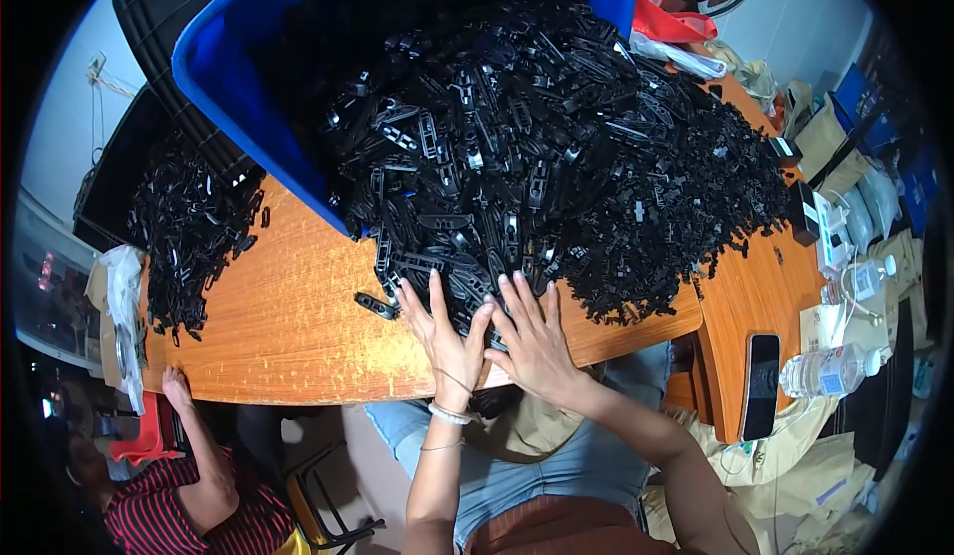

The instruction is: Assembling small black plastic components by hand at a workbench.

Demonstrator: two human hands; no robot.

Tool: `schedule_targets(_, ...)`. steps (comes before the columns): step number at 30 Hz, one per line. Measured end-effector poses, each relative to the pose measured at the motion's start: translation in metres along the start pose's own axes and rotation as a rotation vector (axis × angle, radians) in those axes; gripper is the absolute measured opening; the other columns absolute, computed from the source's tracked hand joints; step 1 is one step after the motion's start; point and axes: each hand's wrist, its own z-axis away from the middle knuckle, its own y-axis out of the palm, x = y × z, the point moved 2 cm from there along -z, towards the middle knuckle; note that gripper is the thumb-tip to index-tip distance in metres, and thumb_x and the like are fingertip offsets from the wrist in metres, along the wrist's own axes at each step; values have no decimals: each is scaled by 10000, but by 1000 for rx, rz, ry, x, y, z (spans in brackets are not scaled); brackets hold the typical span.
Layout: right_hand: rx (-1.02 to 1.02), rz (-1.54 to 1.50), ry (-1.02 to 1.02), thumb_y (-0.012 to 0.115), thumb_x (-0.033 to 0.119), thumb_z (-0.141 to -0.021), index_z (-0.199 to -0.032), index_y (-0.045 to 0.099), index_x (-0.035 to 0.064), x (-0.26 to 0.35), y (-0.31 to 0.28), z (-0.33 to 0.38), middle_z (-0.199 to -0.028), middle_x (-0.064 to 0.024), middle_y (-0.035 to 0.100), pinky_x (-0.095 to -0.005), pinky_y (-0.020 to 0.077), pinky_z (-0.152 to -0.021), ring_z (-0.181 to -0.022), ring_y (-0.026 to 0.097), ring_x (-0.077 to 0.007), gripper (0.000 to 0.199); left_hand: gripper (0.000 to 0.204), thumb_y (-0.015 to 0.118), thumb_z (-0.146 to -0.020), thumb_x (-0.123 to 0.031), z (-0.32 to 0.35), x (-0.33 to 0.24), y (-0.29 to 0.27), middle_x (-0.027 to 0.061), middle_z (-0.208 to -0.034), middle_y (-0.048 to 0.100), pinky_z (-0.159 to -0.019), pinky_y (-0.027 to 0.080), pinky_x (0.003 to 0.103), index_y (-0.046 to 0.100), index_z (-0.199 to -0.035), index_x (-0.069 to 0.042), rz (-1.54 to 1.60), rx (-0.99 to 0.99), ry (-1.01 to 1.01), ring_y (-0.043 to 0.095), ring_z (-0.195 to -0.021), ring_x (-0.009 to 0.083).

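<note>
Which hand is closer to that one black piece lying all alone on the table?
The left hand. The lone black piece lies on the wooden table just left of its fingers, apart from the big pile. The right hand sits farther away, on the other side.

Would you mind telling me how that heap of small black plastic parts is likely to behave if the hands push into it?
The heap of black plastic parts is loose and steep, so pieces would probably slide toward the table edge. The slotted shapes look apt to snag together and drag in clumps. Each looks thin, likely light and fairly stiff under the left hand and right hand.
</note>
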Motion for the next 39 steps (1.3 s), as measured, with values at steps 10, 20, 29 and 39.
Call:
schedule_targets(10, -365, 192, 364, 536, 68, -868, -1139, 602, 26, -64, -54, 42, -1042, -135, 574, -412, 407, -785, -916, 537, -316, 282, 878, 776, -657, -479, 23, -5, -26, 248, -1498, 164, -1092, 151, 570, 402, -1393, -183, 16, 48, 407, 127, -1379, 457)
schedule_targets(20, -479, 130, 258, 600, 23, -837, -1049, 634, 47, -82, -52, 40, -957, -124, 548, -361, 472, -650, -759, 572, -273, 216, 486, 690, -780, -239, 37, -38, 16, 174, -1396, 390, -1078, 113, 605, 545, -1225, -110, -187, 254, 530, 312, -1335, 349)
schedule_targets(29, -413, 18, 156, 635, -4, -800, -1012, 640, 28, -66, -45, 49, -948, -98, 562, -329, 458, -653, -725, 556, -230, 215, 392, 632, -748, -92, 30, -46, 20, 174, -1173, 495, -1084, 151, 603, 552, -1129, -49, -243, 248, 569, 394, -1234, 338)
schedule_targets(39, -596, -448, 327, 560, -111, -781, -980, 613, -17, -77, -45, 60, -847, -87, 576, -225, 413, -579, -622, 495, -111, 226, 313, 572, -770, 55, 20, -41, 20, 183, -1203, 546, -1073, 296, 503, 519, -1074, 2, 208, 85, 547, 485, -1198, 356)
